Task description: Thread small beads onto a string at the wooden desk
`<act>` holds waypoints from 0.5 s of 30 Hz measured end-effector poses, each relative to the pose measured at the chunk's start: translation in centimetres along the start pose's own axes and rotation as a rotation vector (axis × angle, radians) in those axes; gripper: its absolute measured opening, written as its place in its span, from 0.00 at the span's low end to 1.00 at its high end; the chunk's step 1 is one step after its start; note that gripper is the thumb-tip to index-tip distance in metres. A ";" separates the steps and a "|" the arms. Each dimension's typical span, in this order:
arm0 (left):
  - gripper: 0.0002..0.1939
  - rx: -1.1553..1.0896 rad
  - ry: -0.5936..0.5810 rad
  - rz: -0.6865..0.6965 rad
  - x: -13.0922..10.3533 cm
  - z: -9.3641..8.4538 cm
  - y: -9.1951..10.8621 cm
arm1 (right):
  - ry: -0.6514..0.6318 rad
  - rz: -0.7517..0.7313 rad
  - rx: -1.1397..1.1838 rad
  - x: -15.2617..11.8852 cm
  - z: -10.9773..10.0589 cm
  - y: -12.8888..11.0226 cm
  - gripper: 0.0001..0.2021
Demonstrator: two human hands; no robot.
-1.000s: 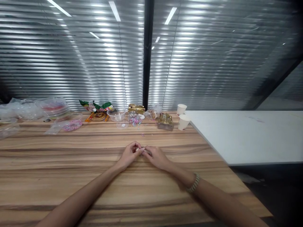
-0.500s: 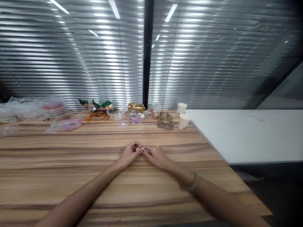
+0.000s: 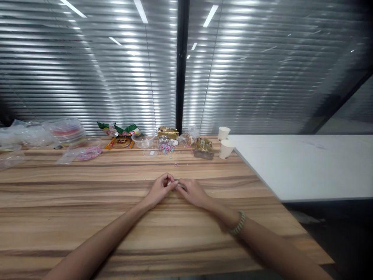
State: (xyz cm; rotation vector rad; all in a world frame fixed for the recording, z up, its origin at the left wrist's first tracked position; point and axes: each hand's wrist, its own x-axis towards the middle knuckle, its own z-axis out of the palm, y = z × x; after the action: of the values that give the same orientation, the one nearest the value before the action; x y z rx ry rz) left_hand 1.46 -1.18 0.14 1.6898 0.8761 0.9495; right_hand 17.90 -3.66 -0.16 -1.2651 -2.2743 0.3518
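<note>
Nearest me I log my two forearms laid across the wooden table [image 3: 87, 202], a beaded bracelet [image 3: 237, 224] on the right wrist. Next, my left hand [image 3: 159, 191] and right hand [image 3: 194, 192] meet fingertip to fingertip at mid-table; the fingers of both are curled narrow and pinched on a small pale item [image 3: 174, 184], too small for me to identify. Beyond the hands, one small ring [image 3: 176, 165] lies alone on the wood. Further back: a clear tub [image 3: 143, 141], a heap of coloured rings [image 3: 165, 146], a gold wrapper [image 3: 203, 148], two paper cups [image 3: 226, 149], green snack packets [image 3: 124, 130]. To the left, a lidded dish of pink pieces [image 3: 87, 149] and clear plastic bags [image 3: 26, 136]. To the right, a white table [image 3: 305, 163] abuts the wooden one. Furthest, window blinds [image 3: 87, 77].
</note>
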 end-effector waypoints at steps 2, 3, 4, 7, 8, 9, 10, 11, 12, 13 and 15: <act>0.12 0.009 -0.004 -0.004 0.0 0.0 0.0 | -0.013 0.010 -0.009 0.0 -0.1 0.0 0.09; 0.12 0.013 -0.005 -0.006 0.0 0.0 -0.1 | -0.020 0.015 -0.015 0.0 -0.1 -0.1 0.09; 0.12 0.017 -0.006 -0.006 0.0 -0.1 -0.1 | -0.023 0.018 -0.021 0.0 -0.1 -0.1 0.09; 0.12 0.030 -0.005 -0.005 0.0 -0.1 -0.1 | -0.025 0.014 -0.025 0.0 -0.2 -0.1 0.09; 0.12 0.033 -0.005 -0.004 0.0 -0.1 -0.1 | -0.025 0.012 -0.022 0.0 -0.2 -0.1 0.09; 0.12 0.034 -0.004 -0.003 0.0 -0.1 -0.2 | -0.024 0.011 -0.021 0.0 -0.2 -0.1 0.09; 0.13 0.033 -0.004 -0.002 0.0 -0.1 -0.2 | -0.023 0.010 -0.020 0.0 -0.2 -0.1 0.08; 0.13 0.031 -0.004 -0.001 0.0 -0.1 -0.2 | -0.023 0.010 -0.020 0.0 -0.2 -0.1 0.08; 0.12 0.030 -0.006 0.000 0.0 -0.1 -0.3 | -0.022 0.008 -0.021 0.0 -0.2 -0.1 0.08; 0.12 0.028 -0.009 0.001 0.0 -0.1 -0.3 | -0.021 0.005 -0.022 0.0 -0.2 -0.1 0.08; 0.12 0.029 -0.018 0.005 0.0 -0.2 -0.4 | -0.016 -0.004 -0.023 0.0 -0.1 0.0 0.08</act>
State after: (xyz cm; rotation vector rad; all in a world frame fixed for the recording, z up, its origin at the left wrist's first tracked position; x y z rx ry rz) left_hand 1.26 -1.04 -0.25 1.7231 0.8777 0.9284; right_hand 17.95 -3.71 -0.05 -1.2730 -2.3000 0.3359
